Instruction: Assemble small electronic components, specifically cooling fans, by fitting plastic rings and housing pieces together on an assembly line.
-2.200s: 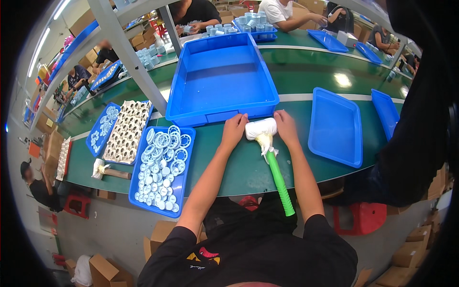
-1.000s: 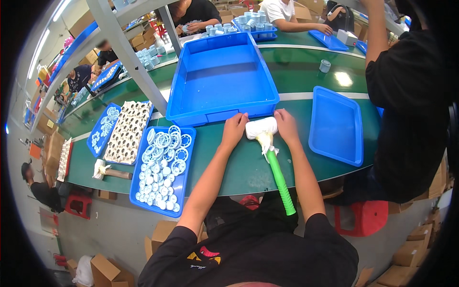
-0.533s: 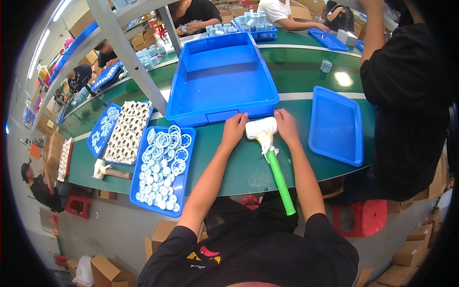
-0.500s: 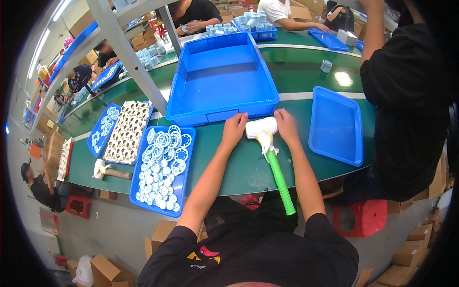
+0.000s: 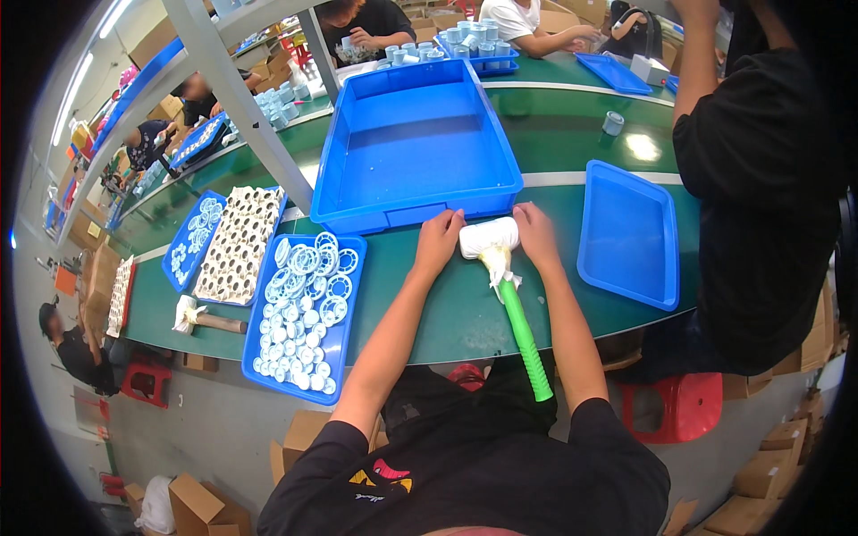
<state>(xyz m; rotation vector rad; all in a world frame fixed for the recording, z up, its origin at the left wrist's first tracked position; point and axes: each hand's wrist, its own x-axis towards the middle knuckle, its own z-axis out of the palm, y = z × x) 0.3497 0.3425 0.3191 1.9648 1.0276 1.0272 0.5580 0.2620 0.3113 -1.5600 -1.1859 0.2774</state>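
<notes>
My left hand (image 5: 439, 239) and my right hand (image 5: 534, 231) rest at the near wall of a large blue crate (image 5: 420, 207), one on each side of a mallet. Both hands have loosely curled fingers, and nothing shows in them. Between them lies the mallet's head (image 5: 489, 236), wrapped in white cloth. Its ribbed green handle (image 5: 525, 344) points toward me and sticks out past the table edge. No bottom of the crate is covered by parts where I can see it.
On the left, a blue tray (image 5: 356, 304) holds pale blue rings and caps. Beside it are a perforated cream tray (image 5: 237, 246) and a second cloth-wrapped mallet (image 5: 210, 320). A shallow blue tray (image 5: 628, 237) lies right, near a standing person (image 5: 751, 196). A pale cup (image 5: 613, 123) sits on the green belt.
The pale cup on the belt has shifted slightly right. Across the table, people's hands and arms have moved. My hands and the mallet stay in place.
</notes>
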